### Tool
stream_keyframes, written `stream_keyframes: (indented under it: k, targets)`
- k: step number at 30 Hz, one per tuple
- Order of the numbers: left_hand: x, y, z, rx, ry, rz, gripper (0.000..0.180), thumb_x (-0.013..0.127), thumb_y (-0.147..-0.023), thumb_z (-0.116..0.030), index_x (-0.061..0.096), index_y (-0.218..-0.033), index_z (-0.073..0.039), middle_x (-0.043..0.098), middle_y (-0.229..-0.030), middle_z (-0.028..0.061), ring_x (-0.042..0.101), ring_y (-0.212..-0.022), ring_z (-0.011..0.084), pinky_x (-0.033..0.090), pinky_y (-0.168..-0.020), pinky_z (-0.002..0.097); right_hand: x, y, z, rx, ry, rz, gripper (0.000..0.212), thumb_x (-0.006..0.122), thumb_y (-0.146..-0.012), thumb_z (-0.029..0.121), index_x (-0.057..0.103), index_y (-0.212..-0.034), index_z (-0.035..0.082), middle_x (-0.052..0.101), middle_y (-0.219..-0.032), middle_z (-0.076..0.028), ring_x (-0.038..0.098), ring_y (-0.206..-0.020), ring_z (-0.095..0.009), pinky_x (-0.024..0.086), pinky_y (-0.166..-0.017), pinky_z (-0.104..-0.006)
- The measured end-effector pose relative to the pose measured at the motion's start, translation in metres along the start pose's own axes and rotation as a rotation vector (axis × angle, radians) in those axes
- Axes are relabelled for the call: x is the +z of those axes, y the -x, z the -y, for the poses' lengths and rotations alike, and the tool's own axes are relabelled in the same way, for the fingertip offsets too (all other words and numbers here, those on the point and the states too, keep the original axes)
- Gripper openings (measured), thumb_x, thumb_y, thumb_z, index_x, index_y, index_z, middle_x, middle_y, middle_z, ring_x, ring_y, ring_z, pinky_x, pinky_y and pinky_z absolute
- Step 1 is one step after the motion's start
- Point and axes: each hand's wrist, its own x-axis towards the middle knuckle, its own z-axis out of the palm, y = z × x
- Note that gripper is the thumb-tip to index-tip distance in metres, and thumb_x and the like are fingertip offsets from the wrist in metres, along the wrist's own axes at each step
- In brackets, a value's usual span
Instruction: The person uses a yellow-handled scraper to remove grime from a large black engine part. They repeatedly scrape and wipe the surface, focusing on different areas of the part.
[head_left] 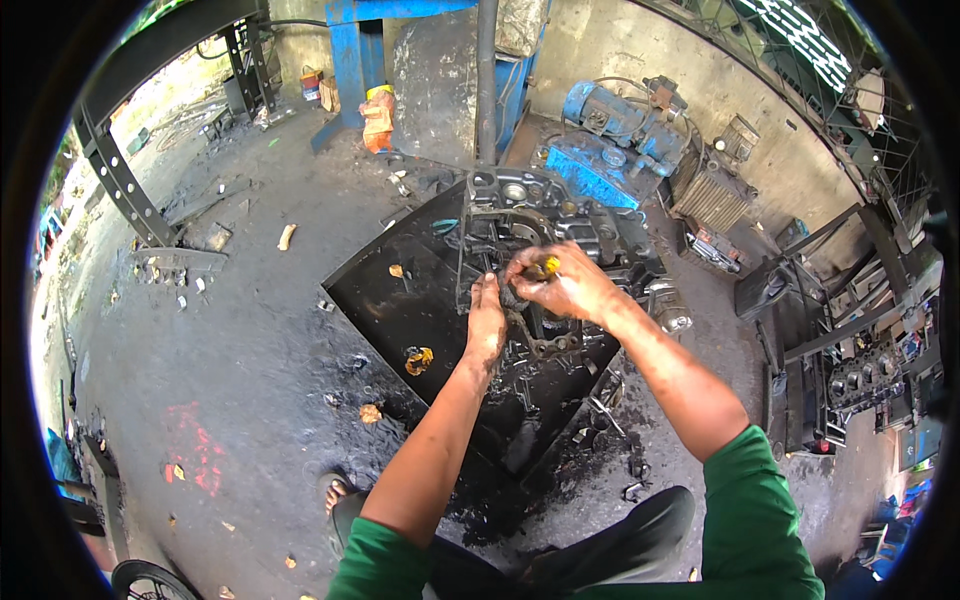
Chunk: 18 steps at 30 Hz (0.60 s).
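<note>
A person in green sleeves works with both hands over a grimy metal engine (605,232) at the center of the frame. The right hand (572,285), its forearm slanting in from the lower right, is curled around a yellow-ended tool (549,265) just right of center. The left hand (486,325), its forearm rising from the lower middle, points upward with thumb raised beside the engine's dark metalwork; its other fingers are largely hidden, and whether they grasp anything cannot be told. The engine sits across the upper right of a black, oil-slicked tray (370,315), laid on a stained gray floor (230,330). Small metal parts (525,385) are scattered on the tray, below the hands. A blue motor (605,110) stands against a weathered wall (770,160) at upper right, and a dark steel frame (125,185) occupies the upper left.
</note>
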Motion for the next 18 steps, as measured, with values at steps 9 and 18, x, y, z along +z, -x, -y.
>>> stream_keyframes:
  k: [9,18]
  targets:
    - [0.002,-0.003,0.001,0.129,-0.047,-0.017,0.046,0.036,-0.105,-0.031,0.047,-0.137,0.000,0.052,-0.132,0.0148,0.048,-0.123,0.0220,0.035,-0.106,0.0331,0.030,0.029,-0.012,0.049,-0.211,-0.269,0.017,0.067,-0.088,0.016,0.071,-0.099,0.004,0.072,-0.095,-0.009,0.069,-0.088,-0.018,0.053,-0.082,-0.0312]
    - [0.001,-0.018,0.005,-0.100,0.131,0.018,0.066,0.044,-0.100,-0.054,0.045,-0.139,0.000,0.048,-0.139,0.0154,0.045,-0.129,0.0271,0.029,-0.111,0.0380,0.031,0.020,-0.004,0.170,-0.258,-0.297,0.022,0.068,-0.083,0.023,0.070,-0.096,0.006,0.071,-0.086,-0.016,0.072,-0.085,-0.029,0.054,-0.073,-0.0384]
